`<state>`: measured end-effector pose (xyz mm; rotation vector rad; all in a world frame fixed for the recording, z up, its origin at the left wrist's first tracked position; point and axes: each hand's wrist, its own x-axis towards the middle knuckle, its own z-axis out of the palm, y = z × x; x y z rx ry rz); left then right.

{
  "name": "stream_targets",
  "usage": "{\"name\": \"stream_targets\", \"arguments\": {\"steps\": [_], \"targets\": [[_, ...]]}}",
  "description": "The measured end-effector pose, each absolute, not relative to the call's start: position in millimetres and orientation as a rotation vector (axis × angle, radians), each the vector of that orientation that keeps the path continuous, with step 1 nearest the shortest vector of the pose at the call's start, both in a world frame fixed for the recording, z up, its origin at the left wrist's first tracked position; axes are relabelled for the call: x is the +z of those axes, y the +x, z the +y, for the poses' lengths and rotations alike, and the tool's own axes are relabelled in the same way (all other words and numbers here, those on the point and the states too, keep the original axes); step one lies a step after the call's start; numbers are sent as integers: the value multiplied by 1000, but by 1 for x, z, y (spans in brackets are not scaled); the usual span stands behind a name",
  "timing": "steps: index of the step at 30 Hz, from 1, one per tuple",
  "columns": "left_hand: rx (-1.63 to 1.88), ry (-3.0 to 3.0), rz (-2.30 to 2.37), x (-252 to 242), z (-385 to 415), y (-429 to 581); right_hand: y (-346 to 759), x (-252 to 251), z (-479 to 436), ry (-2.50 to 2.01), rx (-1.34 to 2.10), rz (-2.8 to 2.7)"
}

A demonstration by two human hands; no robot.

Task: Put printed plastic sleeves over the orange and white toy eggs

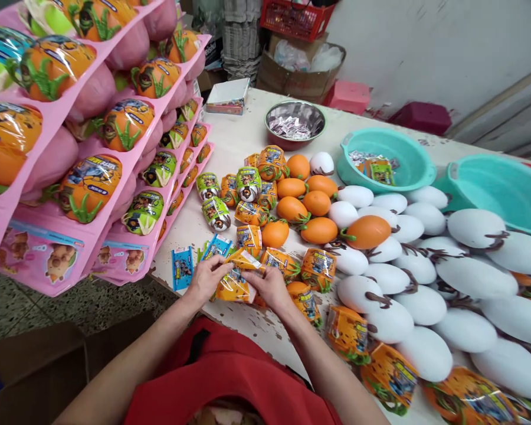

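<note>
My left hand and my right hand meet near the table's front edge, fingers pinched on an orange printed wrapper. The wrapper looks flat and partly folded, with a pale edge at its top. Just beyond my left hand lie blue printed wrappers. Orange toy eggs in printed sleeves with green claw-like parts lie beside my right hand. Bare orange eggs and green-sleeved eggs sit farther back. Whether anything is inside the held wrapper, I cannot tell.
Many white eggs with brown claw-like parts cover the right side. Behind them stand two turquoise basins and a steel bowl of small packets. Pink trays of wrapped eggs are stacked high at left. An open box sits at the back.
</note>
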<state>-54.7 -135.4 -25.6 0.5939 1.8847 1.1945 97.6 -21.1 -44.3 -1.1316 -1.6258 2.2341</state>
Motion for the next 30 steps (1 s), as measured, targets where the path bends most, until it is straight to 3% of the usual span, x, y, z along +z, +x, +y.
{"name": "stream_targets", "arguments": {"steps": [3,6,11,16,23,30], "targets": [[1247,593,1910,-22,-131,-58,106,-40,-7,-1235,1954,-1917],[1217,583,1578,-16,-123,-49,110,-37,6,-1266,1656,-2079],[1362,301,1150,-7,-106,-42,107,-42,37,-947,1961,-2052],[1568,71,1205,-7,-103,-64,86,-69,97,-1673,1534,-1505],[1679,-124,1142,-11,-100,-67,68,-74,125,-1591,1800,-1315],[1613,-137,928,1,-81,-46,106,-27,22,-1091,1873,-779]]}}
